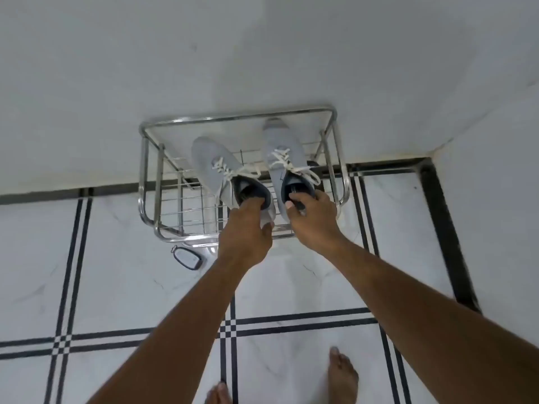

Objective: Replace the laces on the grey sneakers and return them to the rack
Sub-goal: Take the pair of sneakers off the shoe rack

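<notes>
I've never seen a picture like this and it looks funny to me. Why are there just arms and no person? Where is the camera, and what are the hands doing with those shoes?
The camera sits on the person's head and looks forward and down, so you see only their arms and bare feet, not the rest of them. There is just this one picture, taken from up there.

The left hand grips the heel of the left grey sneaker. The right hand grips the heel of the right grey sneaker. Both shoes have white laces threaded in.

The shoes are over a shiny metal shoe rack that stands on the tiled floor against a white wall. I cannot tell if they already rest on it. A small dark oval object lies on the floor beside the rack; what it is, I cannot say.
</notes>
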`<state>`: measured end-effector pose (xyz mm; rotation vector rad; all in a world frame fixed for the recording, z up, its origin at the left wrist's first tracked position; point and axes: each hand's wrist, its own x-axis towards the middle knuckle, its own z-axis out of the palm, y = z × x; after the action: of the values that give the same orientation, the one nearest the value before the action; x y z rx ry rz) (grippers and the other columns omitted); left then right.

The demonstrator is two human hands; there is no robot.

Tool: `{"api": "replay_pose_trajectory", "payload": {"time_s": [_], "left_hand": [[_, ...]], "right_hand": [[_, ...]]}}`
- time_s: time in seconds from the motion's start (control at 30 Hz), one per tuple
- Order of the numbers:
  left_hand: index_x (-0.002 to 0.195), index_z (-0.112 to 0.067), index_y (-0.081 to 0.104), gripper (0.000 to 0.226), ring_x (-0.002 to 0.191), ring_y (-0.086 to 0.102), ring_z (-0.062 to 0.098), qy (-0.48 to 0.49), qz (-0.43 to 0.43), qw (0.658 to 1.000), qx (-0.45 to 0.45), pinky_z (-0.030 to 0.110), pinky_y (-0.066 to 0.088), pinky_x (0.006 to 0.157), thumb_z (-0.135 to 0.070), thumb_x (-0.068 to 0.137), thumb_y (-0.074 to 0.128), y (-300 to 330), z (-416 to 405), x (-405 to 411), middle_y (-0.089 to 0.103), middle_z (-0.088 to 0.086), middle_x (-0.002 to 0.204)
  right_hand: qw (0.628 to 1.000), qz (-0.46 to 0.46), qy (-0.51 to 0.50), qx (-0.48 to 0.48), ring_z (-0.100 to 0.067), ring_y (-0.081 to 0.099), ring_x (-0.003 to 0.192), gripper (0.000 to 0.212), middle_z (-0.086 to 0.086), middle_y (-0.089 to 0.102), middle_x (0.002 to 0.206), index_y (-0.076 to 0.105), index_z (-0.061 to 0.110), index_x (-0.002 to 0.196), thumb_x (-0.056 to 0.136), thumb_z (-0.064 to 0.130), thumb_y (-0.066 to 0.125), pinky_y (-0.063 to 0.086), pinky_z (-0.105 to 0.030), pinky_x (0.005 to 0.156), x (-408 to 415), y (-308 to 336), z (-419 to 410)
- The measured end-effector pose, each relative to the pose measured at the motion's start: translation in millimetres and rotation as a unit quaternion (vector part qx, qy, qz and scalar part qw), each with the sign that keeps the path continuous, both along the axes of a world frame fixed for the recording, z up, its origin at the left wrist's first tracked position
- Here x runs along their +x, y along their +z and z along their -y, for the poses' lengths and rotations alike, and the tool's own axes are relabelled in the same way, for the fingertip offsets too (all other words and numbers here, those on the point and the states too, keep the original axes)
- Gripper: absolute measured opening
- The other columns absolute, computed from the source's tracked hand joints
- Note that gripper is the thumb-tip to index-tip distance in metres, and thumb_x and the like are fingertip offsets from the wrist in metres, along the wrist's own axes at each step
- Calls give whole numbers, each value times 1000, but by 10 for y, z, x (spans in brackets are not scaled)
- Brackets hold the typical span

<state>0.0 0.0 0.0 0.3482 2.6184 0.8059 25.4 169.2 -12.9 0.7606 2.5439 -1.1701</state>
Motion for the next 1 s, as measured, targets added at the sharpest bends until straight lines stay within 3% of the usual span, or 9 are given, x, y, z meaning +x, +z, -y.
{"api": "replay_pose_trajectory", "payload": {"time_s": [0.1,0.23,0.37,0.57,0.63,0.7,0.83,0.87,1.0], "left_hand": [[147,-21,53,51,126,58,26,25,-11,999,37,43,53,95,-22,99,71,-281,-10,30,56,0,142],[128,-15,66,38,105,62,21,42,-23,994,97,21,41,76,-23,94,80,-516,6,49,60,-5,114],[121,-16,71,41,93,58,15,46,-31,993,108,24,40,73,-35,88,86,-622,2,85,62,-5,105],[102,-15,72,14,80,55,11,13,-123,977,174,21,40,69,-23,93,80,-844,92,31,59,-8,89],[100,-14,72,10,80,56,12,-6,-134,972,194,21,42,68,-21,94,76,-835,195,107,60,-6,88],[99,-15,71,9,81,57,12,-23,-137,968,207,25,44,67,-21,93,72,-782,364,251,60,-6,88],[97,-15,69,10,80,57,10,-55,-135,960,238,19,43,66,-15,88,72,-676,732,623,57,-11,86],[97,-16,69,11,80,57,10,-65,-135,959,241,17,42,66,-13,87,73,-654,793,700,57,-12,86],[104,-18,70,19,84,59,7,-104,-156,949,253,10,40,73,-15,87,76,-756,1001,1088,61,-13,93]], "right_hand": [[1000,1,24,2,-35,33,154,45,-10,23,169,60,30,147,105,43,61,37,-50,125,36,-250,-16],[998,-55,14,-14,-25,48,141,31,-7,32,161,68,23,132,104,37,68,43,-32,113,102,-401,-14],[993,-119,4,-18,-21,55,133,25,-5,41,153,75,24,118,101,42,72,52,-41,110,99,-524,-33],[974,-216,-42,-46,-8,58,125,13,0,49,148,75,22,102,99,35,76,42,0,92,148,-661,111],[972,-225,-43,-51,-9,58,128,11,0,52,148,76,24,102,99,34,75,43,-4,96,250,-674,182],[968,-242,-47,-53,-12,55,136,9,2,55,147,78,27,104,99,35,75,46,-14,104,436,-667,282],[963,-247,-79,-70,-10,55,137,10,9,59,141,79,37,107,97,40,77,52,-38,111,927,-630,479],[963,-241,-87,-78,-7,55,135,12,10,59,141,80,38,108,97,41,78,53,-36,110,1036,-609,493],[961,-217,-112,-128,4,56,125,19,14,57,136,82,40,108,90,40,84,46,-1,89,1550,-555,563]]}}
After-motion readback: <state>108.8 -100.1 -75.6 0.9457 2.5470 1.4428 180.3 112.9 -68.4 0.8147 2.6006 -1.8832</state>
